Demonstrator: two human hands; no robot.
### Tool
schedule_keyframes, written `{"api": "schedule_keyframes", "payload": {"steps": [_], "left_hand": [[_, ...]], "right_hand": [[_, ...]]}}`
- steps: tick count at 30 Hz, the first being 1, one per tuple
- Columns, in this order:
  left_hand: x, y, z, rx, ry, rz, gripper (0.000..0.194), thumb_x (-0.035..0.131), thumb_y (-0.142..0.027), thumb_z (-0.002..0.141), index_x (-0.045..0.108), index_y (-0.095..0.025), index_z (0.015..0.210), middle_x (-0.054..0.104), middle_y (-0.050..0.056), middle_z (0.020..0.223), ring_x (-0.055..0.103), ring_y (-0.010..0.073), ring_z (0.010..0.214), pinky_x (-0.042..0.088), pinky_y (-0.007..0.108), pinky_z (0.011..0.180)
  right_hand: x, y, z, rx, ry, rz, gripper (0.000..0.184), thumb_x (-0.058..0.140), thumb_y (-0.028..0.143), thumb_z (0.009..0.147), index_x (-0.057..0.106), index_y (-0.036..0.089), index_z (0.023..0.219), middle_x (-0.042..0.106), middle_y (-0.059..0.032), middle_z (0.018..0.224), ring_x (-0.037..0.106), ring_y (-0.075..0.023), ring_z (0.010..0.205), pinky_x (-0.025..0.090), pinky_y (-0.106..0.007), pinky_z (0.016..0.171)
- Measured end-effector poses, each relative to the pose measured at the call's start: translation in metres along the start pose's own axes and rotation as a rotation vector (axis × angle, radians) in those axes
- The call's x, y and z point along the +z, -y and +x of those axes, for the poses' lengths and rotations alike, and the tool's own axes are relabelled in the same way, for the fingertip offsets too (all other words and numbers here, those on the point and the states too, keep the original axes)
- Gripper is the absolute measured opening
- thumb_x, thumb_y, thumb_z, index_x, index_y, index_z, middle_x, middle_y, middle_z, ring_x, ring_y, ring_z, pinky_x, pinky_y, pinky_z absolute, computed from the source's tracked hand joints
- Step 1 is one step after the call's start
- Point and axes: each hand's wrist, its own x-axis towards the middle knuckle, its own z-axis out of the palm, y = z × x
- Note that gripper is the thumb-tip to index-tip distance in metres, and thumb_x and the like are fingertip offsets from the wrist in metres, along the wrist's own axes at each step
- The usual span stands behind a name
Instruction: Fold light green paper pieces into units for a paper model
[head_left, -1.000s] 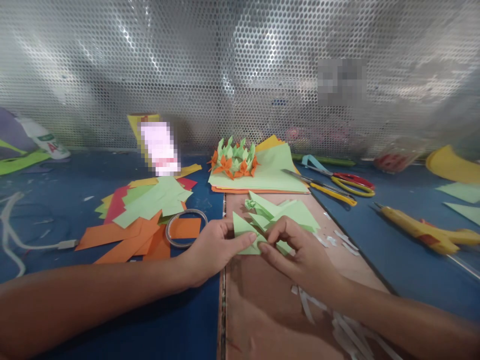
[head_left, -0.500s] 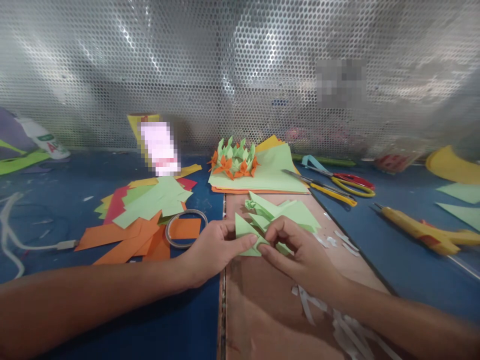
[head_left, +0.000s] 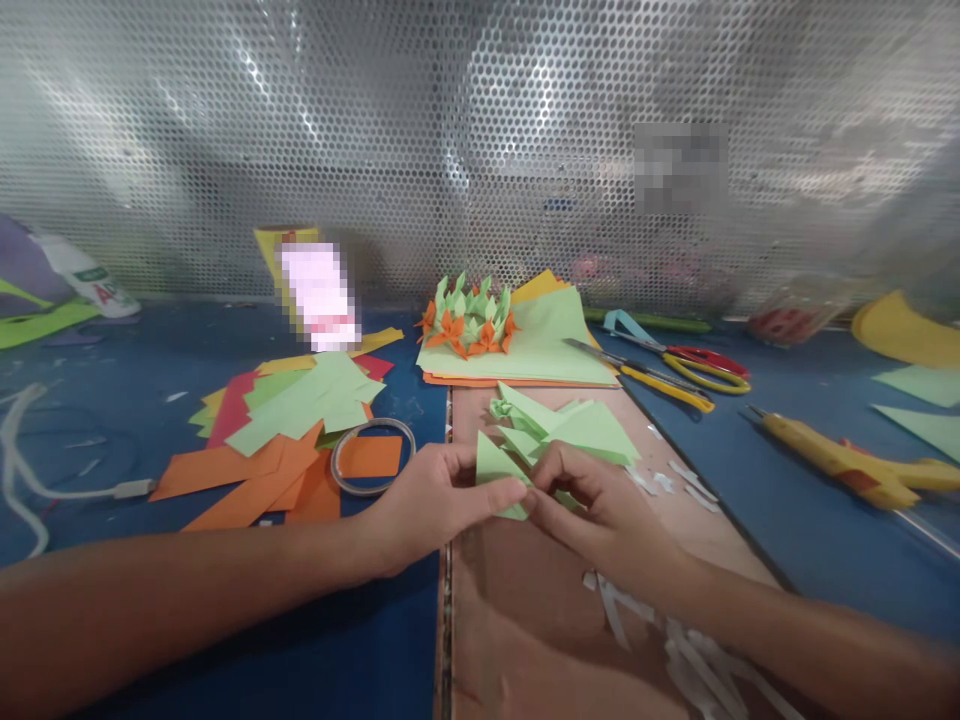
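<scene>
A folded piece of light green paper point(head_left: 495, 462) is pinched between my two hands above the brown board point(head_left: 510, 620). My left hand point(head_left: 442, 500) grips its left side, thumb lying across the front. My right hand point(head_left: 589, 505) pinches its right edge, the fingertips meeting my left thumb. Just beyond my hands lie more folded green paper pieces point(head_left: 592, 430). Farther back, a ring of green and orange folded paper point(head_left: 472, 325) stands on a stack of coloured sheets point(head_left: 559, 335).
Left are orange strips point(head_left: 225, 470), a tape roll point(head_left: 336, 470), green sheets point(head_left: 300, 405) and a white cable point(head_left: 67, 488). Right are a cutter knife point(head_left: 667, 388), scissors point(head_left: 705, 370), a yellow glue gun point(head_left: 840, 460) and paper scraps point(head_left: 701, 660). A perforated metal sheet point(head_left: 375, 150) stands behind.
My left thumb has slid right along the green paper, up to my right fingertips. The paper has shifted slightly right and its near-left part shows less. Objects on the table have stayed put.
</scene>
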Motion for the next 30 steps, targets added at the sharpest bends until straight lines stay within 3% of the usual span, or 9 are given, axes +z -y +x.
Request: {"api": "schedule_keyframes", "payload": {"steps": [8,16,20,25,30], "left_hand": [[-0.0004,0.0032,0.0000,0.027,0.022,0.004,0.024,0.069,-0.028,0.070,0.068,-0.014,0.089,0.070,0.005,0.092,0.062,0.0181,0.085,0.049,0.031,0.081],[0.0025,-0.0017,-0.0001,0.070,-0.089,-0.026,0.011,0.069,-0.019,0.069,0.067,-0.013,0.077,0.069,0.001,0.075,0.061,0.0119,0.070,0.048,0.025,0.071],[0.0038,-0.0034,-0.0002,0.077,-0.146,-0.056,0.010,0.069,-0.019,0.068,0.067,-0.013,0.076,0.070,0.002,0.076,0.061,0.0125,0.075,0.047,0.025,0.074],[0.0034,-0.0033,-0.0005,0.036,-0.086,-0.126,0.014,0.072,-0.020,0.067,0.068,-0.015,0.079,0.071,0.002,0.080,0.063,0.0131,0.079,0.047,0.025,0.077],[0.0010,-0.0022,-0.0001,0.042,-0.045,-0.187,0.026,0.074,-0.021,0.064,0.068,-0.016,0.089,0.072,0.003,0.084,0.064,0.0158,0.082,0.048,0.027,0.078]], "right_hand": [[-0.0013,-0.0001,-0.0002,0.034,-0.006,0.027,0.021,0.053,0.028,0.082,0.046,0.019,0.065,0.049,0.0027,0.061,0.044,-0.0103,0.056,0.036,-0.022,0.052],[-0.0002,-0.0032,0.0004,0.071,0.052,0.161,0.023,0.047,0.040,0.086,0.046,0.019,0.076,0.045,0.0043,0.061,0.040,-0.0095,0.054,0.033,-0.021,0.050],[0.0000,-0.0029,0.0023,0.008,0.061,0.075,0.022,0.053,0.035,0.083,0.044,0.019,0.071,0.043,0.0044,0.061,0.040,-0.0094,0.056,0.033,-0.020,0.051],[0.0000,0.0026,0.0028,-0.045,0.050,-0.082,0.025,0.050,0.028,0.083,0.043,0.019,0.061,0.040,0.0049,0.056,0.038,-0.0093,0.052,0.030,-0.020,0.048],[-0.0021,0.0051,0.0011,-0.054,0.050,-0.100,0.028,0.049,0.029,0.083,0.041,0.019,0.057,0.039,0.0046,0.054,0.038,-0.0096,0.051,0.032,-0.021,0.048]]}}
